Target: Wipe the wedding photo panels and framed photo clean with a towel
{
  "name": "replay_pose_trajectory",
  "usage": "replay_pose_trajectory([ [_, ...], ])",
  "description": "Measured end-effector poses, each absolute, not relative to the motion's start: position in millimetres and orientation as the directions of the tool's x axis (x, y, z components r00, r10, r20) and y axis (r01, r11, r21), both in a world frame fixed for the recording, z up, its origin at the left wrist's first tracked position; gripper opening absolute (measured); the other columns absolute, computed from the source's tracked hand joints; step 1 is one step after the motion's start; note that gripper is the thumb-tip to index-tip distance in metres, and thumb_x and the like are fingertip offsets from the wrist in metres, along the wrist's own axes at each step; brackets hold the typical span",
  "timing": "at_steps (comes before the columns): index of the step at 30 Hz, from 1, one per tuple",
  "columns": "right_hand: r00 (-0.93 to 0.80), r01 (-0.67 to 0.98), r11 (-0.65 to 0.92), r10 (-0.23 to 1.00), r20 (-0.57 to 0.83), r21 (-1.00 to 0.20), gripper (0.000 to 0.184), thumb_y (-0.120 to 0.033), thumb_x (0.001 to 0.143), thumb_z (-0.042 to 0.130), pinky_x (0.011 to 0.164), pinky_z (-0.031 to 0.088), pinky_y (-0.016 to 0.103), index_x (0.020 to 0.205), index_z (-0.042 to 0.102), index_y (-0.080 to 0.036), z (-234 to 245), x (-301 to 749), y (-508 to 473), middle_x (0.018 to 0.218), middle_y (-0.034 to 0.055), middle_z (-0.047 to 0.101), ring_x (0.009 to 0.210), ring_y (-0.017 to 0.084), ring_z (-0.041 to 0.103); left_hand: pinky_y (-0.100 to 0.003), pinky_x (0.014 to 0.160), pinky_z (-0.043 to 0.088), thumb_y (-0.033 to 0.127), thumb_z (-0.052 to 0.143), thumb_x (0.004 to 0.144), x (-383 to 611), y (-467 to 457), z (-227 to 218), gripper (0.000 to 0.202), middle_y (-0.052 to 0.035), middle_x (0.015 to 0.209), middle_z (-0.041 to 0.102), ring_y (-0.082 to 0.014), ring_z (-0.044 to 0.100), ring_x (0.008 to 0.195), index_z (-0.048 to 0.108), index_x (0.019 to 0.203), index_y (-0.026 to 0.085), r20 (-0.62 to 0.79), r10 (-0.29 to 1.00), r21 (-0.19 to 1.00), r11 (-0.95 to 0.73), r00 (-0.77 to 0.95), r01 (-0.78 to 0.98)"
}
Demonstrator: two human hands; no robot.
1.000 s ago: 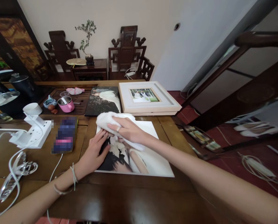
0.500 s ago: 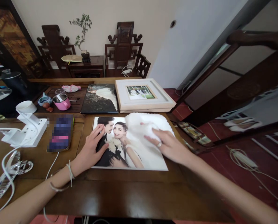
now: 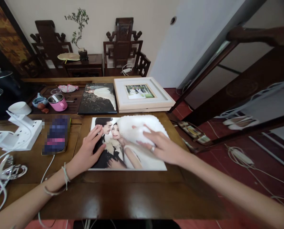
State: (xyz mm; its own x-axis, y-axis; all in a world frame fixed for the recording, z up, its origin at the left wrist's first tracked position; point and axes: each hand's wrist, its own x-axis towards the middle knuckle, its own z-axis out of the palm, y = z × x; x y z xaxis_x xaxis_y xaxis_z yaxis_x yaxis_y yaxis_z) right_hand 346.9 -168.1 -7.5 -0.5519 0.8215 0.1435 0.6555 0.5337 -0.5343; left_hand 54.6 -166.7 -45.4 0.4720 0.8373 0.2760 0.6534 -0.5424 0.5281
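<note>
A large wedding photo print [image 3: 113,149] lies flat on the dark wooden table [image 3: 123,197]. My left hand [image 3: 88,149] rests flat on the print's left edge, fingers spread. My right hand [image 3: 159,144] presses a white cloth [image 3: 137,128] onto the print's upper right part, fingers laid over the cloth. A ring shows on that hand.
Behind the print lie a dark photo print [image 3: 99,98] and a white framed photo [image 3: 142,94]. To the left are a phone [image 3: 56,135] on a cable, a white power strip [image 3: 18,133], a pink cup [image 3: 58,102] on a tea tray. Carved chairs stand at the wall.
My right hand has swept the cloth from the print's upper left corner across to its right side, uncovering the two figures. My left hand has stayed on the left edge.
</note>
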Motion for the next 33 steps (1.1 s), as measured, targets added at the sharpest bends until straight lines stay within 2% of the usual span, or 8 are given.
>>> replay_pose_trajectory([
  [4, -0.500, 0.675, 0.495, 0.852, 0.154, -0.547, 0.026, -0.038, 0.093, 0.043, 0.098, 0.043, 0.057, 0.072, 0.048, -0.024, -9.9, 349.8, -142.4, 0.080, 0.0069, 0.068, 0.102, 0.033, 0.064, -0.053, 0.115, 0.025, 0.032, 0.045, 0.097, 54.9, -166.8, -43.5, 0.052, -0.0103, 0.155, 0.031, -0.0254, 0.023, 0.145, 0.032, 0.147, 0.025, 0.242, 0.848, 0.529, -0.523, 0.472, 0.668],
  [9, -0.595, 0.608, 0.641, 0.759, 0.265, -0.469, 0.012, -0.020, 0.088, 0.045, 0.109, 0.030, 0.061, 0.080, 0.052, -0.023, -15.4, 339.2, -195.5, 0.126, 0.0147, 0.063, 0.135, 0.033, 0.040, -0.053, 0.115, 0.024, 0.031, 0.044, 0.097, 54.6, -167.2, -44.4, 0.052, -0.0103, 0.156, 0.030, -0.0253, 0.022, 0.145, 0.030, 0.147, 0.025, 0.244, 0.847, 0.534, -0.524, 0.472, 0.664],
  [16, -0.723, 0.482, 0.750, 0.632, 0.279, -0.453, 0.010, -0.014, 0.083, 0.050, 0.116, 0.023, 0.056, 0.081, 0.055, -0.023, -14.1, 342.2, -247.1, 0.135, 0.0115, 0.058, 0.138, 0.028, 0.035, -0.052, 0.115, 0.024, 0.032, 0.045, 0.097, 54.8, -167.3, -46.6, 0.052, -0.0096, 0.155, 0.031, -0.0260, 0.023, 0.145, 0.031, 0.147, 0.027, 0.257, 0.847, 0.542, -0.525, 0.465, 0.657],
  [20, -0.652, 0.583, 0.639, 0.736, 0.180, -0.502, 0.013, -0.024, 0.089, 0.046, 0.114, 0.028, 0.057, 0.089, 0.059, -0.022, -17.0, 352.9, -202.2, 0.133, 0.0100, 0.059, 0.137, 0.031, 0.036, -0.051, 0.116, 0.024, 0.029, 0.044, 0.097, 53.6, -165.9, -48.0, 0.050, -0.0094, 0.155, 0.032, -0.0249, 0.023, 0.145, 0.032, 0.146, 0.027, 0.274, 0.834, 0.543, -0.545, 0.478, 0.639],
  [23, -0.537, 0.691, 0.507, 0.837, 0.102, -0.516, 0.012, -0.031, 0.089, 0.049, 0.109, 0.034, 0.059, 0.082, 0.056, -0.024, -18.9, 353.9, -159.6, 0.117, 0.0078, 0.067, 0.134, 0.035, 0.041, -0.049, 0.116, 0.025, 0.026, 0.043, 0.098, 52.1, -163.4, -49.1, 0.049, -0.0101, 0.153, 0.036, -0.0231, 0.025, 0.144, 0.034, 0.146, 0.024, 0.303, 0.828, 0.550, -0.557, 0.472, 0.623],
  [26, -0.547, 0.713, 0.514, 0.833, 0.080, -0.477, 0.004, -0.025, 0.085, 0.052, 0.109, 0.033, 0.061, 0.081, 0.053, -0.025, -17.6, 347.7, -139.9, 0.117, 0.0077, 0.067, 0.131, 0.035, 0.044, -0.050, 0.116, 0.026, 0.026, 0.042, 0.098, 51.0, -161.0, -49.3, 0.047, -0.0106, 0.152, 0.038, -0.0235, 0.025, 0.144, 0.036, 0.144, 0.023, 0.304, 0.844, 0.565, -0.533, 0.441, 0.630],
  [30, -0.642, 0.648, 0.643, 0.749, 0.160, -0.407, 0.029, -0.004, 0.068, 0.045, 0.112, 0.020, 0.066, 0.086, 0.058, -0.022, -17.4, 337.3, -171.1, 0.142, 0.0109, 0.051, 0.142, 0.032, 0.025, -0.050, 0.116, 0.026, 0.026, 0.043, 0.098, 51.2, -159.9, -49.4, 0.045, -0.0112, 0.150, 0.040, -0.0240, 0.026, 0.144, 0.040, 0.142, 0.022, 0.310, 0.843, 0.556, -0.536, 0.439, 0.635],
  [33, -0.711, 0.562, 0.738, 0.661, 0.237, -0.373, 0.034, 0.001, 0.057, 0.042, 0.112, 0.017, 0.068, 0.078, 0.059, -0.021, -19.2, 333.5, -215.1, 0.148, 0.0107, 0.042, 0.143, 0.032, 0.019, -0.052, 0.115, 0.027, 0.024, 0.042, 0.098, 52.0, -160.2, -50.3, 0.043, -0.0120, 0.150, 0.039, -0.0248, 0.026, 0.144, 0.043, 0.140, 0.021, 0.308, 0.840, 0.537, -0.541, 0.446, 0.648],
])
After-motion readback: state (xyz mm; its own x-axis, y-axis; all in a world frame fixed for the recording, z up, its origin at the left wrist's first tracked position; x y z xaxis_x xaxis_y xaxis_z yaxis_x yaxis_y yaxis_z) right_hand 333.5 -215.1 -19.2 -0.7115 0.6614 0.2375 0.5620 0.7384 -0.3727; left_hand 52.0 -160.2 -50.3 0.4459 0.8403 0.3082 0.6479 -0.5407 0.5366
